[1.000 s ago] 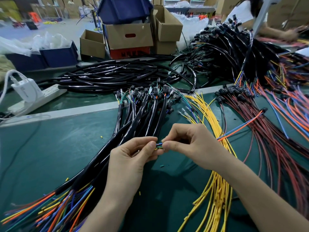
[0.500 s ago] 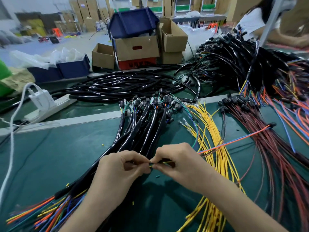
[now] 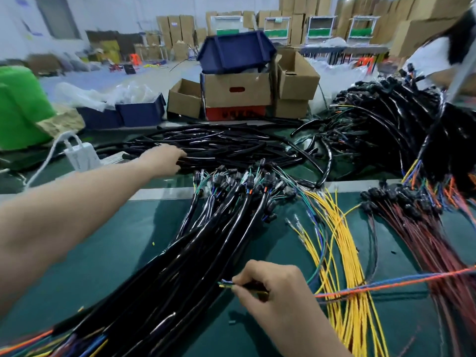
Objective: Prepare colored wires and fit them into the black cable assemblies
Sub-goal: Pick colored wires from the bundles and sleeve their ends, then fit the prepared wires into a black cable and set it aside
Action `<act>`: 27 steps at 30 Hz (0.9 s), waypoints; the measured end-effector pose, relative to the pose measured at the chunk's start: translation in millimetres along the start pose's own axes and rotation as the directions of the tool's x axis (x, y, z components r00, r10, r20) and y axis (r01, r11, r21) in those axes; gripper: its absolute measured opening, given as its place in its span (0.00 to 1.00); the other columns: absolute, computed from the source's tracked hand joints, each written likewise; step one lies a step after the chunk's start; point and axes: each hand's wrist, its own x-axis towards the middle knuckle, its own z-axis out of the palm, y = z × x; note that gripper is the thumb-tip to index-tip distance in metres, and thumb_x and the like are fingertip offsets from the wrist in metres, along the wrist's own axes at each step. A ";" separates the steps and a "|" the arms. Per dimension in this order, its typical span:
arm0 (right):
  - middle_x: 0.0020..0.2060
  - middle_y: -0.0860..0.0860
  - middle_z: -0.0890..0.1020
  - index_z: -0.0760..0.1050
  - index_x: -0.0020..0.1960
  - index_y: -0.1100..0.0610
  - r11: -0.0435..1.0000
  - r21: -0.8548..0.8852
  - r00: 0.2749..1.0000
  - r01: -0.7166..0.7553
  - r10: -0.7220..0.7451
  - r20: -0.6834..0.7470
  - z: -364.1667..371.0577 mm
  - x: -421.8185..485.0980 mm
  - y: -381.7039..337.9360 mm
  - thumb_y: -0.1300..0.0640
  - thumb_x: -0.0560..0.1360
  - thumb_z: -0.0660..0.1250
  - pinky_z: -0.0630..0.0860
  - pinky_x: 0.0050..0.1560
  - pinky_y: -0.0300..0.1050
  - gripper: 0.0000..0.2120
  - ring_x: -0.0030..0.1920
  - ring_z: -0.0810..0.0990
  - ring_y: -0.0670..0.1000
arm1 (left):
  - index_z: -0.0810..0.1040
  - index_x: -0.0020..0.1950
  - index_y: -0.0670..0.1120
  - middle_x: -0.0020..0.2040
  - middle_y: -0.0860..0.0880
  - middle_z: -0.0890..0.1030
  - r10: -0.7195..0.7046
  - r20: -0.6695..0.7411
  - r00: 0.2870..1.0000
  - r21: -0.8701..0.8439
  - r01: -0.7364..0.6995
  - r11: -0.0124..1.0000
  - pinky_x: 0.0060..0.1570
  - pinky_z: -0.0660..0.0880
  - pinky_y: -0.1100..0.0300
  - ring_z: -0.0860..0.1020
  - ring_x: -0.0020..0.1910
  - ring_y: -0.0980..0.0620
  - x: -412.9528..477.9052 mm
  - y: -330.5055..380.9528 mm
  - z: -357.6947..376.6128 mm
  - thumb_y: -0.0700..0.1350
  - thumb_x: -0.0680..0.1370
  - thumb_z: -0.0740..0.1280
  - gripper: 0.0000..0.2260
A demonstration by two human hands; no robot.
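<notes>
My right hand (image 3: 270, 287) pinches a small bunch of colored wires (image 3: 225, 284), their blue, green and yellow tips sticking out to the left; orange and blue strands (image 3: 386, 283) trail off to the right. My left hand (image 3: 164, 158) is stretched far forward, its fingers on the pile of empty black tubes (image 3: 219, 148) at the back; how the fingers close is hidden. A fan of finished black cable assemblies (image 3: 206, 240) with connectors (image 3: 242, 176) lies between the hands. Loose yellow wires (image 3: 342, 253) lie to the right.
Dark red wires with black plugs (image 3: 412, 228) lie at right, and a big heap of black harnesses (image 3: 391, 119) behind. A white power strip (image 3: 82, 155) sits at left. Cardboard boxes (image 3: 237, 91) and blue bins (image 3: 139, 112) stand beyond the table. Another person (image 3: 438, 55) is at the far right.
My left hand let go of the wire bunch and reached forward to the black tube pile. My right hand keeps the wires. The camera tilted up.
</notes>
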 end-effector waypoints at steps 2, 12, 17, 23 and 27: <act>0.41 0.46 0.83 0.79 0.43 0.54 1.000 0.003 1.000 -0.008 0.008 0.003 -0.3 1.5 3.3 0.55 0.73 0.70 0.75 0.47 0.43 0.03 0.43 0.80 0.46 | 0.64 0.73 0.49 0.67 0.43 0.71 0.000 0.026 1.000 0.031 -0.001 1.000 0.60 0.72 0.46 0.71 0.65 0.41 12.3 5.0 15.1 0.44 0.78 0.64 0.24; 0.41 0.46 0.84 0.79 0.43 0.52 0.997 0.018 0.997 -0.077 0.077 0.015 -3.0 5.5 7.2 0.54 0.72 0.70 0.75 0.49 0.42 0.02 0.44 0.80 0.46 | 0.68 0.58 0.42 0.49 0.44 0.79 0.185 -0.234 0.954 0.286 -0.114 0.951 0.39 0.68 0.52 0.80 0.45 0.40 24.5 11.8 19.2 0.41 0.80 0.60 0.08; 0.33 0.44 0.82 0.79 0.38 0.53 0.985 0.075 0.987 -0.155 0.157 -0.032 -6.2 3.5 1.8 0.58 0.71 0.72 0.72 0.38 0.31 0.04 0.39 0.79 0.41 | 0.70 0.64 0.49 0.52 0.48 0.78 0.356 -0.325 0.876 0.393 -0.218 0.893 0.26 0.64 0.58 0.81 0.39 0.43 0.3 -11.7 -22.7 0.46 0.81 0.55 0.13; 0.28 0.45 0.80 0.79 0.34 0.53 0.977 0.147 0.976 -0.156 0.175 -0.129 -11.6 0.7 -5.7 0.61 0.69 0.74 0.68 0.31 0.29 0.08 0.29 0.75 0.39 | 0.75 0.54 0.50 0.44 0.46 0.83 0.302 -0.277 0.912 -0.052 -0.328 0.943 0.36 0.72 0.56 0.79 0.38 0.47 -62.0 -16.5 -85.1 0.46 0.79 0.61 0.06; 0.29 0.43 0.81 0.80 0.34 0.52 0.964 0.214 0.950 -0.156 0.206 -0.234 -18.0 1.6 -6.4 0.59 0.69 0.75 0.68 0.30 0.28 0.07 0.29 0.75 0.39 | 0.71 0.47 0.56 0.32 0.55 0.79 0.382 0.075 0.921 -0.213 -0.359 0.908 0.36 0.75 0.59 0.77 0.29 0.59 -140.6 0.5 -64.4 0.41 0.75 0.63 0.09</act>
